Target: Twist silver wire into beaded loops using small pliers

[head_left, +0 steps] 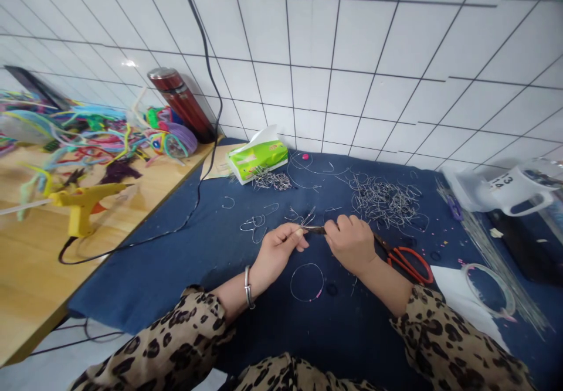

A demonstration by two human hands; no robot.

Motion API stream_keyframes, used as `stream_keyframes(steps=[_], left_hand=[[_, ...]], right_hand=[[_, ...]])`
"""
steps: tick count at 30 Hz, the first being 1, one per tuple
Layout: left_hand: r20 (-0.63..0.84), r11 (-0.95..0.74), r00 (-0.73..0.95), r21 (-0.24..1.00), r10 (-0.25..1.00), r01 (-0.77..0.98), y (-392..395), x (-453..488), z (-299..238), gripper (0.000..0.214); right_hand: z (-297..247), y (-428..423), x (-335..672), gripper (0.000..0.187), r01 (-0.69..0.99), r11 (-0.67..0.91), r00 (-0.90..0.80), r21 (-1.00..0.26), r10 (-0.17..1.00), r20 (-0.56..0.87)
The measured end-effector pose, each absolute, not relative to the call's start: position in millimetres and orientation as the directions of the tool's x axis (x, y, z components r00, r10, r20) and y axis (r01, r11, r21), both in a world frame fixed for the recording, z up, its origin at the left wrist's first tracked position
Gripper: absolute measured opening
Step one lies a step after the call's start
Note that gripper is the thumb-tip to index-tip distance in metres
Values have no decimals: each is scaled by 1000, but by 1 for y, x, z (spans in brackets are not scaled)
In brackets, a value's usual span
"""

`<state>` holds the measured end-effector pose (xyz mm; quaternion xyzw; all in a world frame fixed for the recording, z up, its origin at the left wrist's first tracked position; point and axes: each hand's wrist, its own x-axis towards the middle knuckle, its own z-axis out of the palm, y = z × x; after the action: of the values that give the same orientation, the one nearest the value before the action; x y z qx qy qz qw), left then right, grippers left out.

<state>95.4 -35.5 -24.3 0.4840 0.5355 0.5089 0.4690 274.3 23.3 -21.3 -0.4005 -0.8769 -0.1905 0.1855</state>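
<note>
My left hand [281, 244] is closed in a pinch on a few thin wires [308, 218] whose ends stick up past the fingertips. My right hand [352, 241] is wrapped around a dark narrow-jawed tool that looks like pliers [315, 230]; its jaws meet the wires at my left fingertips. The handle is hidden in my palm. Below my hands lies a thin wire ring [292, 288] with several pink beads. Bent wire pieces [254, 224] are left of my hands. Orange-handled scissors [411, 265] lie behind my right wrist, their blades partly hidden.
A tangled wire pile [387, 200] lies beyond my right hand. A green tissue pack [257, 159] has small metal pieces beside it. Left are a yellow glue gun [85, 203], its black cord and a red thermos [182, 104]. Right are a white jug [519, 189] and straight wires [497, 262].
</note>
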Motion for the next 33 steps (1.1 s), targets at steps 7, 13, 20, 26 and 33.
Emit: stream_keyframes(steps=[7, 13, 20, 26, 33], left_hand=[[-2, 3, -140, 1000, 990, 8, -35, 99, -24, 19], [-2, -1, -136, 1000, 991, -23, -35, 100, -24, 19], [-20, 20, -102, 1000, 995, 2, -33, 97, -23, 22], [0, -1, -67, 1000, 998, -14, -34, 95, -23, 23], [26, -22, -34, 994, 999, 108, -33, 89, -21, 26]], right_hand=[[-22, 25, 272, 21, 772, 615, -603, 162, 627, 493], [-23, 26, 272, 22, 775, 617, -598, 137, 645, 476], [-24, 26, 272, 22, 783, 617, -581, 76, 683, 444], [-23, 31, 278, 19, 764, 641, -603, 72, 672, 430], [-23, 36, 282, 18, 764, 637, -608, 98, 661, 439]])
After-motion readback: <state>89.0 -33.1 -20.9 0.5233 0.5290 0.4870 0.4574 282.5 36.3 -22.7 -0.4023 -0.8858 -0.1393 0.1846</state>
